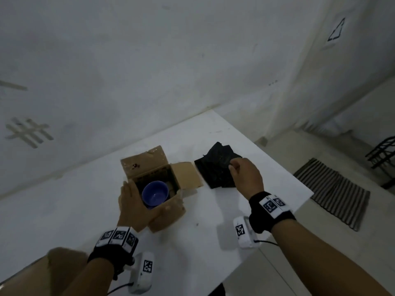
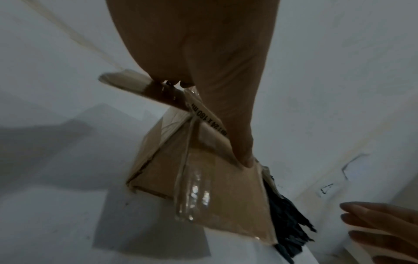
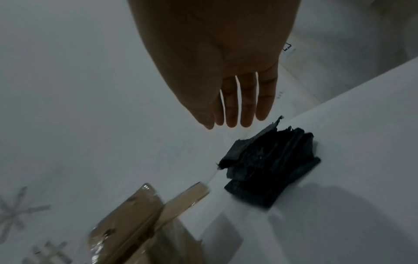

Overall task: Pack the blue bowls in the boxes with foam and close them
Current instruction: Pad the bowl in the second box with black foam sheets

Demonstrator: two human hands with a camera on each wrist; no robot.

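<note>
An open cardboard box (image 1: 171, 214) stands mid-table with a blue bowl (image 1: 155, 194) upright inside and dark foam lining its walls. My left hand (image 1: 136, 199) grips the box's near-left corner, fingers over the left edge and thumb (image 2: 247, 160) pressed on the taped front flap (image 2: 214, 196). A pile of black foam pieces (image 1: 218, 169) lies just right of the box. My right hand (image 3: 235, 110) hovers over the foam (image 3: 269, 167) with straight fingers, holding nothing. The box's far and right flaps stand open.
The white table (image 1: 192, 242) meets a white wall behind and ends close to the right of the foam. On the floor lie a striped mat (image 1: 333, 193) and a dark rack (image 1: 382, 154). A tan shape (image 1: 42, 274) sits at the near left corner.
</note>
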